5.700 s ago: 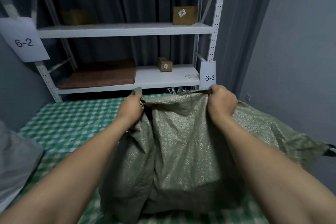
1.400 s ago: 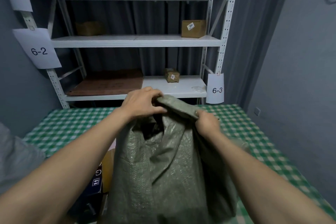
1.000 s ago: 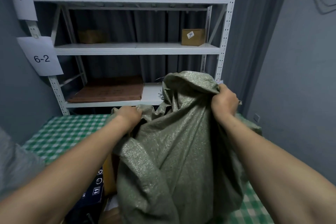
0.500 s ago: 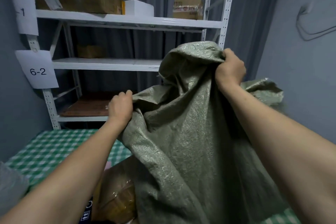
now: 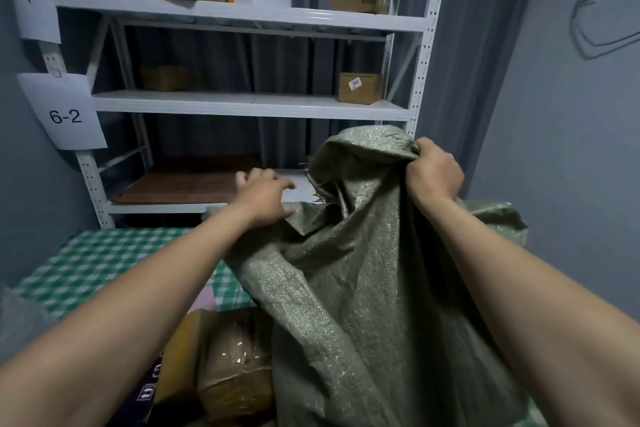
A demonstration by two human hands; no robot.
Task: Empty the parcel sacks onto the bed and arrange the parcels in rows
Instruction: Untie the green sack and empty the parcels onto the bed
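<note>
Now I grasp sack [image 5: 363, 270] top in right hand [image 5: 434, 172], held high; left hand [image 5: 265, 198] released, nearer loose fold; parcels [image 5: 235, 371] lie below at near edge of bed [image 5: 104, 260].

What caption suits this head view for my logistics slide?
Right hand grips a raised green sack above parcels on the checked bed, left hand at its edge.

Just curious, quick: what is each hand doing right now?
Left hand: open, fingers loose, holding nothing.
Right hand: closed on the green woven plastic sack.
</note>
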